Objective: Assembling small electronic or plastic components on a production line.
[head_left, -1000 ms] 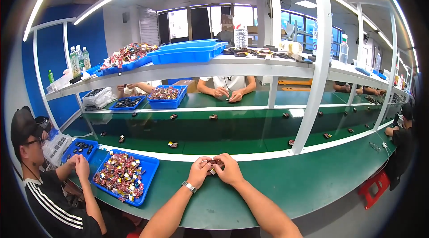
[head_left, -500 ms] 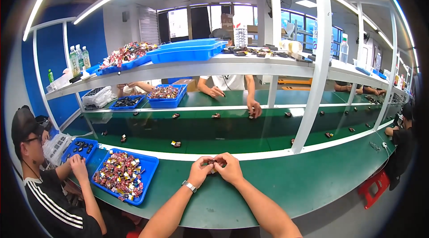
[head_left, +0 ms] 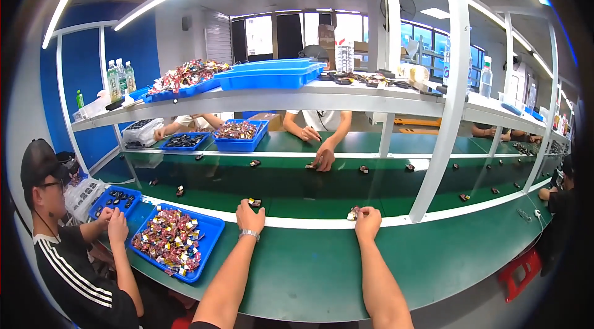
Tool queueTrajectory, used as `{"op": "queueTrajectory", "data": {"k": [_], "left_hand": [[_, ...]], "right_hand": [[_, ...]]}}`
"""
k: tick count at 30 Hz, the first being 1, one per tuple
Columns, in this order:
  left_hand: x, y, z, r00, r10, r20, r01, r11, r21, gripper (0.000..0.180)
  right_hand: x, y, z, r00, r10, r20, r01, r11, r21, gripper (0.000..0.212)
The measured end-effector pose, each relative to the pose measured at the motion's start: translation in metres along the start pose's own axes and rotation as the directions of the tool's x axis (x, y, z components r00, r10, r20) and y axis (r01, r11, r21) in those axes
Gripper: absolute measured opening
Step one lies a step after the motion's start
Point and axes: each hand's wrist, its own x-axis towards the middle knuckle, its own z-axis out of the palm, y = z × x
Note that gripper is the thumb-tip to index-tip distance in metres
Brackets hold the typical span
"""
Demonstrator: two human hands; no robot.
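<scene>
My left hand (head_left: 250, 220) reaches over the near rim of the sunken green belt. Its thumb and fingers close around a small dark part (head_left: 254, 203) with a pale yellow patch, which is low at the belt. Farther right, my right hand (head_left: 368, 222) pinches a small reddish part with white on it (head_left: 353, 213) above the white rim. The fine details of both parts are too small to make out. A wide gap separates my hands.
A blue tray (head_left: 213, 236) heaped with reddish parts stands left on the green bench (head_left: 303, 267). A co-worker (head_left: 46, 205) sits beside it, near a smaller blue tray (head_left: 99, 210). White posts (head_left: 442, 112) carry a shelf (head_left: 297, 99). More parts lie along the belt; another person's hand (head_left: 324, 157) is across.
My hands have separated from their joined position over the bench. The left went forward to the part on the belt; the right moved forward and rightward with a part. The view has shifted slightly.
</scene>
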Motion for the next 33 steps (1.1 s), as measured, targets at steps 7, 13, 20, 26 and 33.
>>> {"op": "queueTrajectory", "data": {"k": [7, 13, 20, 26, 33], "left_hand": [[0.02, 0.012, 0.005, 0.988, -0.109, 0.114, 0.085, 0.977, 0.195, 0.065], [0.027, -0.002, 0.017, 0.996, -0.003, 0.084, -0.006, 0.994, 0.112, 0.055], [-0.014, 0.012, 0.003, 0.964, 0.23, 0.133, -0.172, 0.921, -0.35, 0.057], [-0.057, 0.026, -0.031, 0.777, 0.417, 0.472, 0.077, 0.681, -0.728, 0.059], [-0.075, 0.045, -0.049, 0.513, 0.535, 0.671, 0.36, 0.576, -0.734, 0.07]], "right_hand": [[-0.002, 0.003, 0.004, 0.985, -0.113, 0.132, 0.132, 0.981, -0.142, 0.014], [-0.004, 0.007, 0.008, 0.98, -0.147, 0.135, 0.163, 0.979, -0.119, 0.013], [0.006, 0.014, -0.002, 0.987, -0.161, -0.01, 0.155, 0.96, -0.233, 0.029], [-0.03, -0.029, -0.022, 0.937, -0.349, -0.021, 0.343, 0.929, -0.137, 0.029], [-0.101, -0.09, -0.023, 0.773, -0.521, 0.363, 0.36, 0.83, 0.425, 0.032]]}}
